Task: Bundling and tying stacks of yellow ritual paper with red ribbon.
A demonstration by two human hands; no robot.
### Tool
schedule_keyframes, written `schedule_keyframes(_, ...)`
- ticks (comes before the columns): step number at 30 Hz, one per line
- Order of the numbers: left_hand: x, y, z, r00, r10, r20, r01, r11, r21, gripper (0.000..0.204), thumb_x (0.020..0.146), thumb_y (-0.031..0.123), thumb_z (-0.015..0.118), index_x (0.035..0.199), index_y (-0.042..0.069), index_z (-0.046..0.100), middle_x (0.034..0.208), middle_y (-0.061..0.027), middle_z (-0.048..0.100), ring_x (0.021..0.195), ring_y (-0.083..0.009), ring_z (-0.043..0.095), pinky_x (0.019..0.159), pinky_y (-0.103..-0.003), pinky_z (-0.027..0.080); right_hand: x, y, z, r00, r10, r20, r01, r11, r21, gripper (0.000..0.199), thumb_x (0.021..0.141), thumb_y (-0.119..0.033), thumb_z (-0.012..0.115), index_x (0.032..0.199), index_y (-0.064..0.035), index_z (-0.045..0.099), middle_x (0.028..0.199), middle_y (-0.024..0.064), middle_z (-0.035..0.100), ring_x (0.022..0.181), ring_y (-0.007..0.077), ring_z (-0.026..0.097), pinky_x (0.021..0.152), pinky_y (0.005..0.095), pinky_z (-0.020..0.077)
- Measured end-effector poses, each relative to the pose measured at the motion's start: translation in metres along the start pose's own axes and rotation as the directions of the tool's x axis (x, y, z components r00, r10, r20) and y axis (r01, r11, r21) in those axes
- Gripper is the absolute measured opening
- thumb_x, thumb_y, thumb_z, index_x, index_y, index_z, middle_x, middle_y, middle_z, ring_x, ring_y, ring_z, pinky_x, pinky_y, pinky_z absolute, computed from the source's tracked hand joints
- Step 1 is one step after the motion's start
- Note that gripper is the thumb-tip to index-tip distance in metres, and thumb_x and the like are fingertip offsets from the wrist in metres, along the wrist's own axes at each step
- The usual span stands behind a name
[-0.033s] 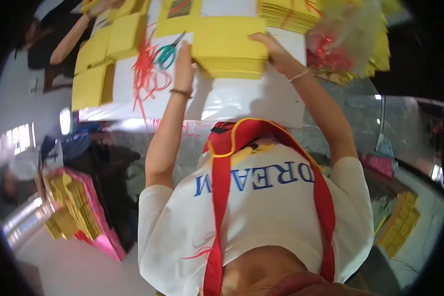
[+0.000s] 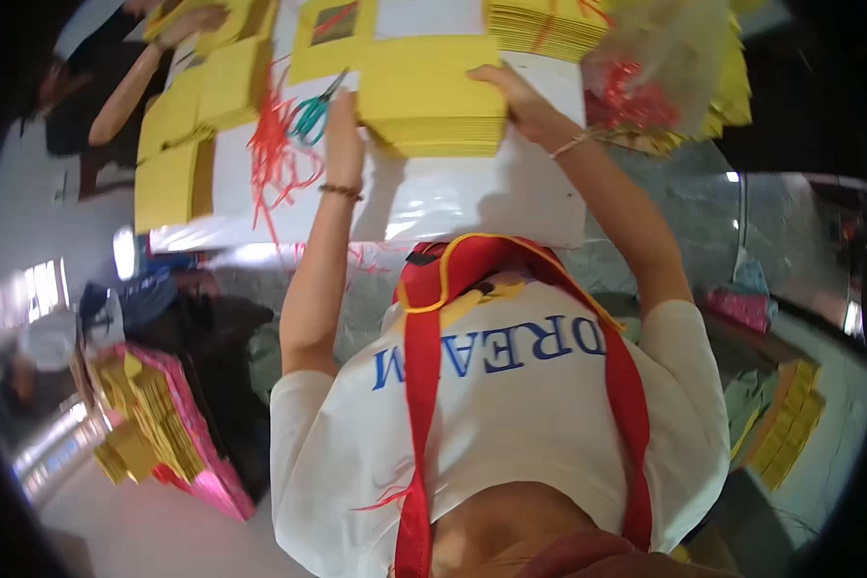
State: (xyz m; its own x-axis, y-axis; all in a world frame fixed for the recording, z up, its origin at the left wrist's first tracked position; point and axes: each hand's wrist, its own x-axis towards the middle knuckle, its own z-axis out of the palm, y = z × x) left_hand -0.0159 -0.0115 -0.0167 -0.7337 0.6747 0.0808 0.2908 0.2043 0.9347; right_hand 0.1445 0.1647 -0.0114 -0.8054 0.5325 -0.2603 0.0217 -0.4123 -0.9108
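Note:
A thick stack of yellow paper pieces (image 2: 432,87) stands on the white tabletop (image 2: 433,207) ahead of me, its layered edge facing me. My left hand (image 2: 344,140) presses against the stack's left side, fingers pointing away. Across from it, my right hand (image 2: 518,94) grips the right side, with the thumb resting on the top sheet. Just left of my left hand lie teal-handled scissors (image 2: 310,118). Beside them is a tangle of red plastic strips (image 2: 275,154). Behind the stack, a yellow frame-like piece (image 2: 332,39) has a rectangular opening with a red strip across it.
More yellow stacks (image 2: 173,183) line the table's left side. A red-strapped yellow bundle (image 2: 544,29) lies far right, beside a clear plastic bag (image 2: 645,82) of red strips. Another person's hand (image 2: 191,24) works at far left. A pink-edged box (image 2: 202,424) of yellow bundles is lower left.
The whole picture has shifted slightly left. Both my hands keep their hold on the yellow stack.

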Motion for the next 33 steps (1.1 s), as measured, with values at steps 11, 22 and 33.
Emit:
schedule_keyframes(11,0.000,0.081,0.045,0.762,0.454,0.462,-0.639,0.412,0.649,0.033,0.079,0.028,0.054,0.107,0.011,0.054,0.107,-0.0073,0.052,0.096,-0.0267,0.047,0.079,-0.041,0.034,0.015,0.022,-0.012,0.989,-0.076,-0.123,0.061,0.991,-0.119,0.043,0.077,-0.021,0.056,0.112,0.0022,0.044,0.104,0.0097,0.053,0.093,0.0148,0.051,0.081,0.0270,0.0410)
schedule_keyframes(22,0.005,0.097,0.052,0.773,0.427,0.470,-0.629,0.412,0.659,0.030,0.080,0.027,0.055,0.104,0.010,0.055,0.096,-0.0069,0.056,0.088,-0.0248,0.051,0.073,-0.037,0.036,-0.032,0.050,-0.187,0.740,0.029,-0.672,0.070,0.990,0.120,0.020,0.076,-0.020,0.056,0.095,-0.0124,0.058,0.079,-0.0007,0.059,0.066,0.0077,0.051,0.051,0.0205,0.0339)
schedule_keyframes(33,-0.003,0.132,0.057,0.838,0.374,0.398,-0.538,0.443,0.717,0.029,0.081,0.025,0.055,0.105,0.008,0.055,0.093,-0.0074,0.059,0.084,-0.0226,0.053,0.076,-0.034,0.034,0.005,0.140,-0.387,0.470,-0.601,-0.647,-0.499,0.423,-0.756,0.053,0.060,-0.030,0.065,0.105,-0.0055,0.056,0.089,0.0218,0.058,0.088,0.0373,0.054,0.082,0.0395,0.0425)
